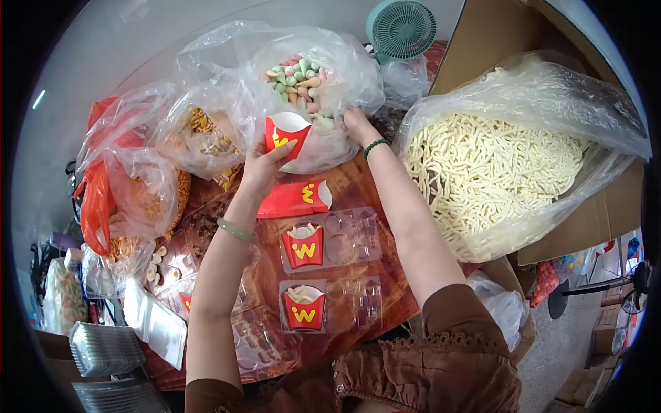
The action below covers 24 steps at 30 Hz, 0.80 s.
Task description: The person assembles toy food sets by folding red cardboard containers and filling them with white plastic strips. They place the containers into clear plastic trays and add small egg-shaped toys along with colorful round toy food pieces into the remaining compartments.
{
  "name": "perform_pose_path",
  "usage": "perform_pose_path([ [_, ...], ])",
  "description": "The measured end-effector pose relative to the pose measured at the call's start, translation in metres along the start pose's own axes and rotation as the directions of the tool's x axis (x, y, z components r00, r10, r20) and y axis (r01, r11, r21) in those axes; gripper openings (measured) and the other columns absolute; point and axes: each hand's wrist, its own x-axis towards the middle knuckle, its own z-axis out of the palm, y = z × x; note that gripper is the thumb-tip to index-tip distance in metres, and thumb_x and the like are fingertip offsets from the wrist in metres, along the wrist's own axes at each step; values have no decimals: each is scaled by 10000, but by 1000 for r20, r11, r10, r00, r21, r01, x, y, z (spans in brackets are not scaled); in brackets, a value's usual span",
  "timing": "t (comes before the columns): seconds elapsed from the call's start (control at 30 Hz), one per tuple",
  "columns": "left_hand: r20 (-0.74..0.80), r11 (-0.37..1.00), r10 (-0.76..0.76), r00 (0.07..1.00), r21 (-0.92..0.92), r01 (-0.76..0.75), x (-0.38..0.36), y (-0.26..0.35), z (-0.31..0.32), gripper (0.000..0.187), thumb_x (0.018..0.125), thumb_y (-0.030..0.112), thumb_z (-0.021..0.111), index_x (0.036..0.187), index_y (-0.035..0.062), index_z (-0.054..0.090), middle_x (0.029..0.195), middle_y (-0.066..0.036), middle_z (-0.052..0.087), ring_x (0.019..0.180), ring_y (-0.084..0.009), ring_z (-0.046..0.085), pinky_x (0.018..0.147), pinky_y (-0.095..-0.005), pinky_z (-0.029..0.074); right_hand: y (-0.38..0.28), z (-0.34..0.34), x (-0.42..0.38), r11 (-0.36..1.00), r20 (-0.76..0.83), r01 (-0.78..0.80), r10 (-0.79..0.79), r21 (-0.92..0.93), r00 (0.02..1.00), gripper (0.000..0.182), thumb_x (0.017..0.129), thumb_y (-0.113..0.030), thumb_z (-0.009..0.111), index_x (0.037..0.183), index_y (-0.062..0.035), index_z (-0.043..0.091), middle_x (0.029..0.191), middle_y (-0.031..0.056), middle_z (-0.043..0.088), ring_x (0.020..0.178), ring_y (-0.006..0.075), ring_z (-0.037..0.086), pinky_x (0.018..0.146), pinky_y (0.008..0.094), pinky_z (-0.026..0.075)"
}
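Observation:
My left hand (pixel 261 167) is closed around a red french fry carton (pixel 288 144) with a yellow mark, held upright; its white inside shows no fries. Beyond it lies a clear plastic bag (pixel 337 151) of pastel cone-shaped pieces (pixel 298 82). At the bag's right side, my right hand (pixel 359 128) has its fingers closed on the plastic, the tips partly hidden. Below the left hand, a stack of flat red cartons (pixel 295 198) lies on the table. Two clear trays (pixel 354 241) (pixel 353 303) each hold a filled fry carton (pixel 302 246) (pixel 303 308) in the left compartment.
To the right, a cardboard box (pixel 585 213) holds a bag of pale fry-shaped sticks (pixel 492 179). Bags of orange-brown pieces (pixel 202 122) stand left. A green fan (pixel 402 29) is at the back. Stacked clear trays (pixel 107 350) sit at the lower left.

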Motion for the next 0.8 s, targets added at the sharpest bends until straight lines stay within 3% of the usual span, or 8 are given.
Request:
perform_pose_path([
  [0.13,-59,998,-58,997,-5,58,2,-2,-8,430,798,5,674,1195,37,512,1077,-64,613,945,-153,615,770,-274,526,4,13,4,988,-113,113,-101,105,988,372,804,-139,563,1127,44,579,1068,147,629,949,161,584,779,313,470],
  [0.2,-72,998,-56,996,-17,55,3,-4,-11,417,802,11,672,1187,40,515,1074,-57,613,917,-145,621,740,-265,527,-3,14,9,909,-125,166,-229,-383,965,282,823,-156,543,1024,12,646,1011,165,654,920,234,626,780,343,487],
  [0.27,-73,999,-38,997,18,39,2,-4,-13,423,802,12,671,1191,41,509,1070,-56,613,896,-141,624,728,-263,528,-35,20,-13,454,-80,73,-309,-888,948,221,819,-134,572,990,-27,661,988,172,660,943,315,631,803,366,493],
  [0.43,-53,982,-137,989,124,143,-4,5,-22,405,818,28,657,1192,31,503,1050,-68,613,867,-164,629,734,-278,531,-116,31,-75,97,-16,-4,-121,-995,993,219,788,-143,587,979,-76,672,1010,164,648,950,324,622,800,401,500],
  [0.5,-50,969,-179,983,165,185,-11,13,-13,377,832,41,645,1182,21,507,1022,-77,618,837,-180,635,727,-288,534,-122,37,-83,173,290,491,-626,-853,724,229,769,-125,590,983,-94,666,1024,156,645,959,318,612,842,406,482],
  [0.63,162,995,-63,985,-66,75,9,14,1,368,839,20,621,1183,21,491,1038,-96,613,888,-216,630,747,-332,537,-111,33,-59,-215,549,636,-739,-741,390,249,754,-85,571,993,-74,637,1033,153,635,996,322,584,883,402,458],
  [0.7,-104,987,-157,982,-47,152,23,10,-8,398,834,19,626,1201,17,473,1047,-105,607,902,-222,626,762,-350,538,-88,11,-51,-112,217,200,-170,-973,961,278,746,-44,545,1018,-31,600,1058,158,617,1021,330,564,899,411,446],
  [0.8,-232,962,-215,949,116,247,1,13,-22,438,795,1,652,1196,6,479,1039,-109,607,884,-218,627,714,-350,549,-65,-11,-71,-190,271,238,-177,-953,946,288,739,-32,532,1021,-4,587,1053,161,608,1035,330,549,882,418,452],
])
